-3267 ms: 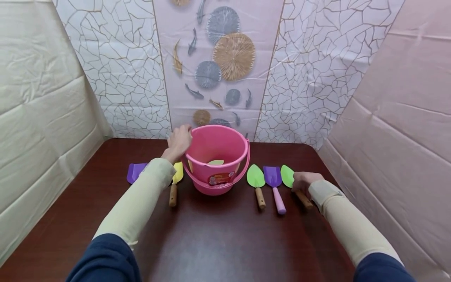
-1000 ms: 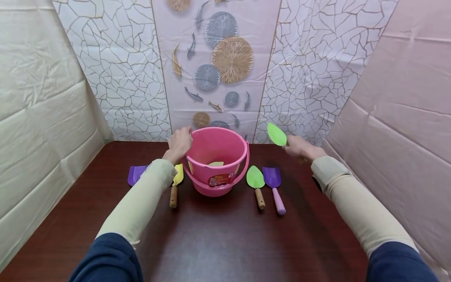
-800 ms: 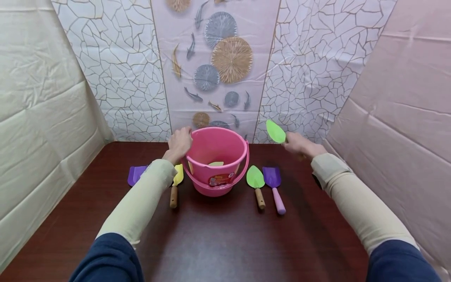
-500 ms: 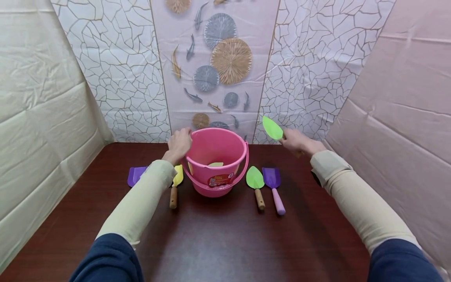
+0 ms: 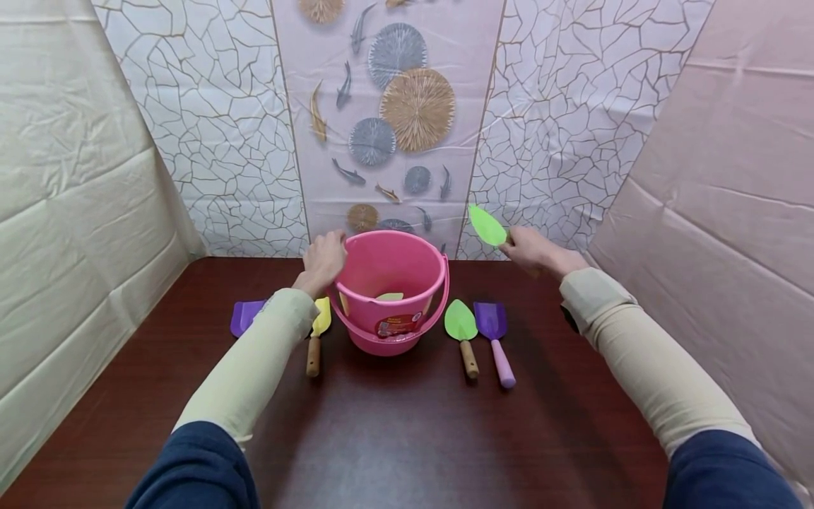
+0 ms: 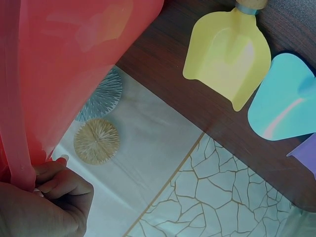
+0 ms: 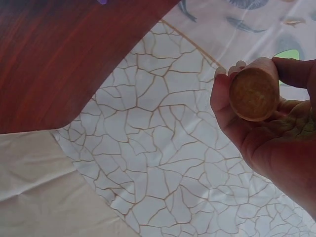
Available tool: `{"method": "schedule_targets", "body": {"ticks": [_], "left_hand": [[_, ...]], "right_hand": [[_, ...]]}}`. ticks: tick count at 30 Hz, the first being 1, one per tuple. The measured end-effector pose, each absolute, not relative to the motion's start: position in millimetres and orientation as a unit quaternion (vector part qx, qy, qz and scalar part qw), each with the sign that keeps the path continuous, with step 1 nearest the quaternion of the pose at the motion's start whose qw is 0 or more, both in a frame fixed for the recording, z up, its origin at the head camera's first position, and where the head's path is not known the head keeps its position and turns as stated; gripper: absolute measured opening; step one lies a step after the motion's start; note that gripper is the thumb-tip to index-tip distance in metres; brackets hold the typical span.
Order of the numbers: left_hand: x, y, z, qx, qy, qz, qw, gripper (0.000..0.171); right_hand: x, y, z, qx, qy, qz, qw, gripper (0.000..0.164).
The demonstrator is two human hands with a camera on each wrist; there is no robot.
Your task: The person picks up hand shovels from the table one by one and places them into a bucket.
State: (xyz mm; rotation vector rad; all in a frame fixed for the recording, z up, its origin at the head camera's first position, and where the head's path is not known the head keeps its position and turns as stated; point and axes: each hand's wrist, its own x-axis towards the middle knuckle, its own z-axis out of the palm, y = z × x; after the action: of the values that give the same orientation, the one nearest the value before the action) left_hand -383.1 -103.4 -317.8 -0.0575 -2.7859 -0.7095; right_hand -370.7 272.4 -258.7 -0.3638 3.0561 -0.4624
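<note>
A pink bucket (image 5: pixel 369 304) stands upright at the back middle of the table, with a pale green piece (image 5: pixel 390 296) visible inside. My left hand (image 5: pixel 324 261) grips the bucket's rim on its left side; in the left wrist view the fingers (image 6: pixel 64 185) curl at the edge beside the bucket's handle. My right hand (image 5: pixel 537 251) holds a green trowel (image 5: pixel 487 225) in the air, right of the bucket and above the table. Its wooden handle (image 7: pixel 254 94) lies between thumb and fingers in the right wrist view. The blade tip points up and left.
Right of the bucket lie a second green trowel (image 5: pixel 461 322) and a purple shovel (image 5: pixel 490 322) with a pink handle. On the left are a yellow shovel (image 5: pixel 321 318), a blue one (image 6: pixel 284 101) and a purple one (image 5: pixel 246 318). Cloth walls enclose the table (image 5: pixel 394 431).
My right hand has taken the green trowel off the table's right side, lifted it and moved it left toward the bucket. My left hand keeps its grip on the rim.
</note>
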Motion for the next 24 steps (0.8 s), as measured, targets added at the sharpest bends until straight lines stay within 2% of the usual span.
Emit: {"method": "schedule_targets", "body": {"ticks": [13, 24], "left_hand": [[-381, -103, -316, -0.021, -0.959, -0.249, 0.132, 0.035], [-381, -104, -316, -0.022, -0.961, -0.245, 0.129, 0.033]], "right_hand": [[-366, 248, -241, -0.154, 0.98, -0.12, -0.038, 0.019], [-363, 228, -236, -0.202, 0.969, -0.135, -0.052, 0.018]]}}
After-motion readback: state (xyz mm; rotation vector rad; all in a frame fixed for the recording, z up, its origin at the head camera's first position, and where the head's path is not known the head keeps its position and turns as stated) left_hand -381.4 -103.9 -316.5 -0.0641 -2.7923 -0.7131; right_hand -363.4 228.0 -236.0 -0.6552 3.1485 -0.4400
